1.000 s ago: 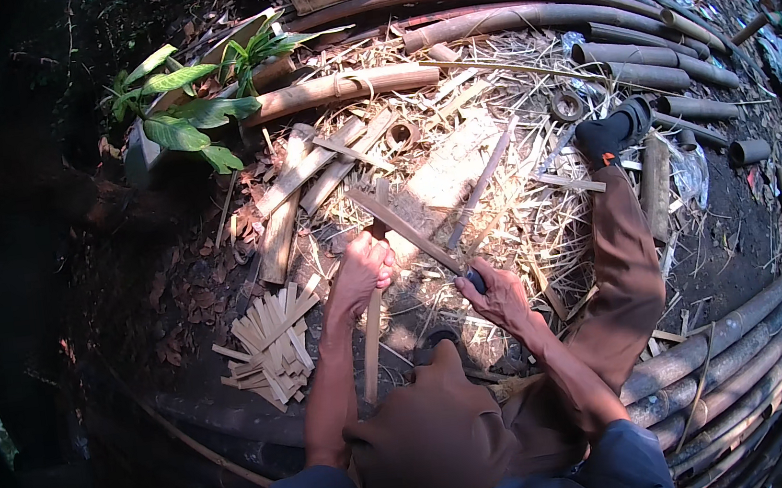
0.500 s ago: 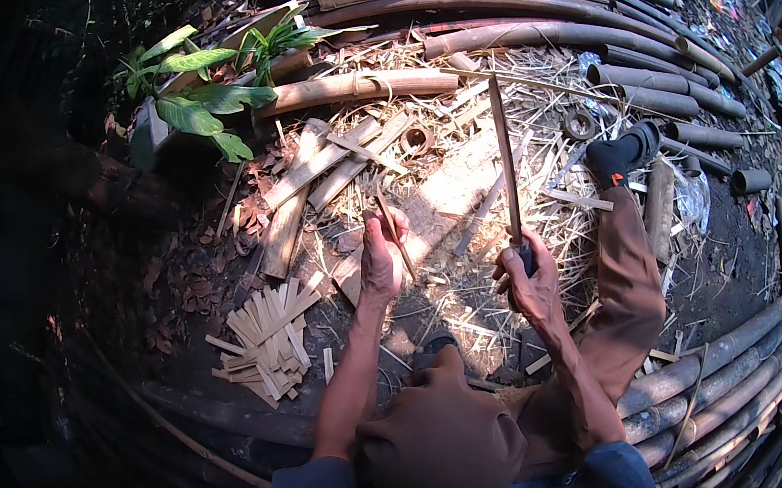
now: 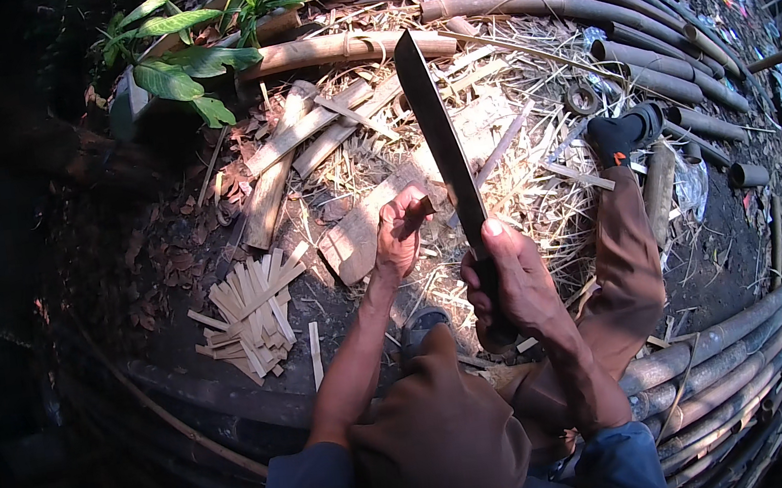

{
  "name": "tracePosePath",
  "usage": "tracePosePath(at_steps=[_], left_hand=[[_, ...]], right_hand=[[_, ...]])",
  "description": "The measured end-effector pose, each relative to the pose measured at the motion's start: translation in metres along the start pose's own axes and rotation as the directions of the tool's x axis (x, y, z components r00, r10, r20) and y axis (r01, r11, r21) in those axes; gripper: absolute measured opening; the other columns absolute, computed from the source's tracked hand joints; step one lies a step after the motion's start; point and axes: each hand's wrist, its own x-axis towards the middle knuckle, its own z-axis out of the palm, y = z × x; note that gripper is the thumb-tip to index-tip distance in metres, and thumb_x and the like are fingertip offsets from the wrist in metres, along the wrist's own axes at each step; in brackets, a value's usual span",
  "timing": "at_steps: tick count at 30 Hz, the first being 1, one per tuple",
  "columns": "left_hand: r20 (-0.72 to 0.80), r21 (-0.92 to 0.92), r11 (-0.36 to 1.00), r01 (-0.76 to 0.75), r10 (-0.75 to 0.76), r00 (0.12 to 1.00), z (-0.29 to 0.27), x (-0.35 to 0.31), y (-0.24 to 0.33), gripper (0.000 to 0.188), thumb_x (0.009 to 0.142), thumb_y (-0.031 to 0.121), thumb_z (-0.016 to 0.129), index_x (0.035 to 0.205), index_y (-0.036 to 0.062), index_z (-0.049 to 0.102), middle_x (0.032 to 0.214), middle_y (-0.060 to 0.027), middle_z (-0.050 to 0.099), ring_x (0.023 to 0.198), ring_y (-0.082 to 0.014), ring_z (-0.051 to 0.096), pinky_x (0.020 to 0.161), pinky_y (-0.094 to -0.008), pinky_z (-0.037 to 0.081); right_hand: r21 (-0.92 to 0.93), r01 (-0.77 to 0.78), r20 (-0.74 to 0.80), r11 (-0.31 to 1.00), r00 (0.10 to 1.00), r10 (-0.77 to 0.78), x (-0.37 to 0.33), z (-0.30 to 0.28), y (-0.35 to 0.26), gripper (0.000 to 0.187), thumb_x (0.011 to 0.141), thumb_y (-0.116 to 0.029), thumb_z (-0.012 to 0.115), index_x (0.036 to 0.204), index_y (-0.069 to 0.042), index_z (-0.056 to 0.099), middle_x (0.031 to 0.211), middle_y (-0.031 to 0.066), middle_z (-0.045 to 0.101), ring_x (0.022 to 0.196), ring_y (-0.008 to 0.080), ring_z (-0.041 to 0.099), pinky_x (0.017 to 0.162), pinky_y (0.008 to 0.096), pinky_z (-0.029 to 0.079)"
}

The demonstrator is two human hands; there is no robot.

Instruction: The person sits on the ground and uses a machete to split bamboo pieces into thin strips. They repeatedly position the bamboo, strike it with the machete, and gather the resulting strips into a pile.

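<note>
My left hand [image 3: 397, 239] is closed around a short brown bamboo piece [image 3: 419, 210], whose end points toward the blade. My right hand [image 3: 522, 279] grips the dark handle of a machete [image 3: 439, 128], thumb along the handle's top near the blade. The long dark blade stands up and leans left, its broad side in sight, just right of the bamboo piece. Whether blade and piece touch, I cannot tell. Below and left of my left hand lies a pile of thin pale bamboo slats [image 3: 253, 316] on the ground.
A flat wooden board [image 3: 352, 244] lies beyond my left hand. Split bamboo lengths [image 3: 272, 198] and shavings [image 3: 540, 198] litter the ground. Bamboo poles [image 3: 557, 8] stretch along the back; more poles [image 3: 741, 349] run at lower right. A leafy plant [image 3: 178, 71] stands at far left.
The machete has come closer to my left hand; its blade now leans left and shows its broad side. The bamboo piece has turned from upright to pointing right. The whole view has shifted slightly.
</note>
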Motion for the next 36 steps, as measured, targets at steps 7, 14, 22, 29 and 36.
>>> tracePosePath(at_steps=[7,14,22,29,36], left_hand=[[0.013,-0.027,0.997,0.074,-0.074,0.997,0.006,0.000,-0.002,0.045,0.092,0.049,0.059,0.081,0.0059,0.056,0.076,0.0034,0.048,0.073,-0.0050,0.041,0.067,-0.0220,0.032],[0.010,0.014,0.997,0.072,-0.072,0.997,0.008,0.001,-0.003,0.041,0.093,0.045,0.060,0.081,0.0056,0.056,0.077,0.0030,0.050,0.073,-0.0049,0.042,0.067,-0.0217,0.034],[0.021,0.057,0.995,0.082,-0.083,0.996,0.008,0.002,-0.007,0.044,0.092,0.049,0.060,0.080,0.0067,0.056,0.076,0.0051,0.048,0.071,-0.0042,0.040,0.063,-0.0217,0.032],[0.027,0.030,0.998,0.064,-0.064,0.998,0.014,0.006,0.003,0.049,0.090,0.055,0.060,0.078,0.0074,0.055,0.075,0.0046,0.048,0.069,-0.0051,0.039,0.063,-0.0222,0.031],[0.047,-0.001,0.998,0.070,-0.069,0.996,0.014,0.018,0.019,0.051,0.087,0.058,0.063,0.077,0.0077,0.056,0.074,0.0033,0.046,0.070,-0.0057,0.038,0.064,-0.0227,0.030]], right_hand=[[0.011,-0.096,-0.004,0.995,0.995,0.096,-0.004,-0.003,0.003,0.042,0.103,-0.045,0.033,0.111,-0.007,0.049,0.066,0.0008,0.047,0.047,0.0084,0.047,0.039,0.0245,0.041],[0.063,-0.100,-0.004,0.993,0.995,0.101,-0.007,0.000,0.000,0.040,0.102,-0.047,0.035,0.109,-0.008,0.045,0.067,0.0017,0.047,0.047,0.0089,0.045,0.039,0.0239,0.040],[0.054,-0.076,-0.007,0.996,0.997,0.077,-0.008,-0.001,0.002,0.043,0.103,-0.043,0.034,0.121,-0.007,0.048,0.068,0.0005,0.047,0.049,0.0081,0.046,0.042,0.0238,0.041],[-0.446,0.105,-0.072,0.889,0.986,-0.152,-0.009,0.004,0.000,0.045,0.105,-0.032,0.033,0.142,-0.007,0.042,0.068,0.0052,0.050,0.055,0.0110,0.048,0.058,0.0286,0.045],[-0.464,0.144,-0.061,0.874,0.979,-0.193,-0.003,0.009,0.000,0.045,0.104,-0.026,0.038,0.144,-0.007,0.039,0.078,0.0119,0.056,0.065,0.0125,0.049,0.066,0.0304,0.045]])
